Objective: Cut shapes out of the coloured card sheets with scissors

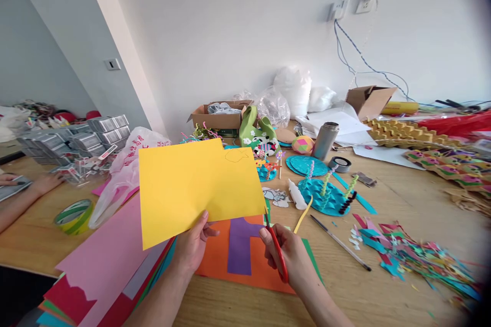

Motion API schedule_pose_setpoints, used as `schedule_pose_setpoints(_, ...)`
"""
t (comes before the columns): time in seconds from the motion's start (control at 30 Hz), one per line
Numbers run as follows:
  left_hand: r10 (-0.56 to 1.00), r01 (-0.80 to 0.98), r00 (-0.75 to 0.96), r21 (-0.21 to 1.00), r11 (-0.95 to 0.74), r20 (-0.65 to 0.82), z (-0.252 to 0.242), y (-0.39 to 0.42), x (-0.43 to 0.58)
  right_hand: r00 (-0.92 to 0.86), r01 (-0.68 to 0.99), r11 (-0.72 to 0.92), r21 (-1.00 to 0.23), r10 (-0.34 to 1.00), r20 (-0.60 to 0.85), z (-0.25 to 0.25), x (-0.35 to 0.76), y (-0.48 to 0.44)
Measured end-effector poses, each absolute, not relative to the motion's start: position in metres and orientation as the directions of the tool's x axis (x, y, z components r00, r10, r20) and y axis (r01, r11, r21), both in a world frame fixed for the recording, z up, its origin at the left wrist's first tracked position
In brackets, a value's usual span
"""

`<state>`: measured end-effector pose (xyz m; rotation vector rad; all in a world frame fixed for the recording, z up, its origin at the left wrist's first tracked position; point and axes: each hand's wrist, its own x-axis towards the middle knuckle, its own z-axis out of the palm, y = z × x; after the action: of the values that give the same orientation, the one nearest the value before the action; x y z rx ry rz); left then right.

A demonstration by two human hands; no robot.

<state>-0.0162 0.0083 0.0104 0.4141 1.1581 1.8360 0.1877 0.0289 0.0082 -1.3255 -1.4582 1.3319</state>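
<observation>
The left hand (192,246) pinches the yellow sheet (192,186) low, seemingly to steady it. The right hand (292,253) grips red-handled scissors (281,259) at the sheet's corner.

The yellow sheet (192,186) hides part of the pink paper (105,242) from me; my view's left edge cuts off a co-worker's arm (21,206).

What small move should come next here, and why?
Probably guide the red-handled scissors toward the fish-like outline on the yellow paper: the right hand holds the blades at the paper's lower right corner, the outline appears uncut, and the left hand grips the bottom edge.
</observation>
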Motion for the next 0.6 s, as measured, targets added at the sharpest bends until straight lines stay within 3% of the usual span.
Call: schedule_pose_setpoints(0.6, 0.824, -0.522, -0.537, 0.838, -0.155, -0.182, 0.0103, 0.0079, -0.0164, -0.202, 0.24, -0.115, -0.964, 0.965, -0.166, 0.0103, 0.1894, 0.0336)
